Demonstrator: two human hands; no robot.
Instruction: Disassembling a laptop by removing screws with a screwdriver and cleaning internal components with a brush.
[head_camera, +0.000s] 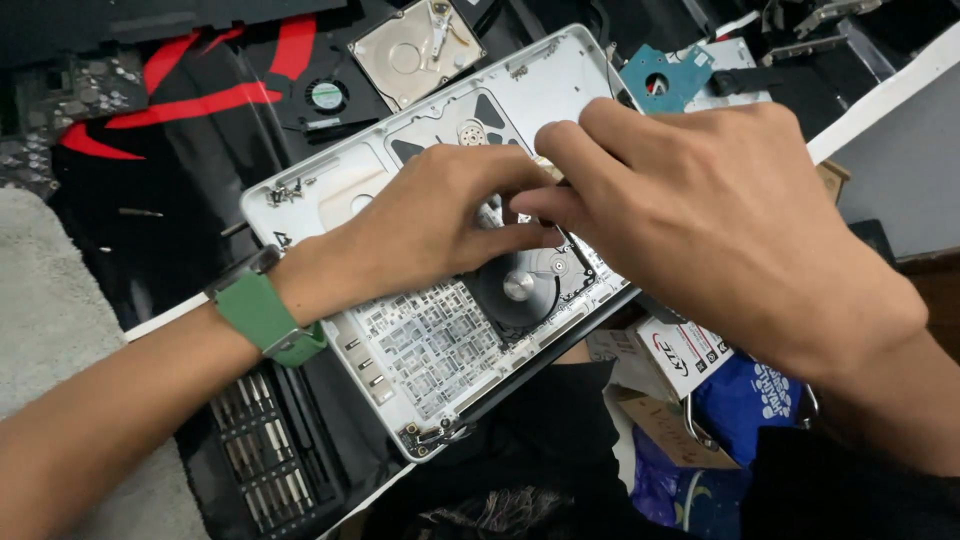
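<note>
Fingers (520, 215) of both hands pinched on small part (hard to see), just above round disk (520, 285) in silver laptop shell (420, 350).

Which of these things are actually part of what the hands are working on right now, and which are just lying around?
In hand:
left hand and right hand, fingertips meeting over the open hard drive
silver laptop shell holding that drive

Lying about:
second opened drive
small fan
teal circuit board
screwdriver bit set
cardboard box
blue bag
</note>
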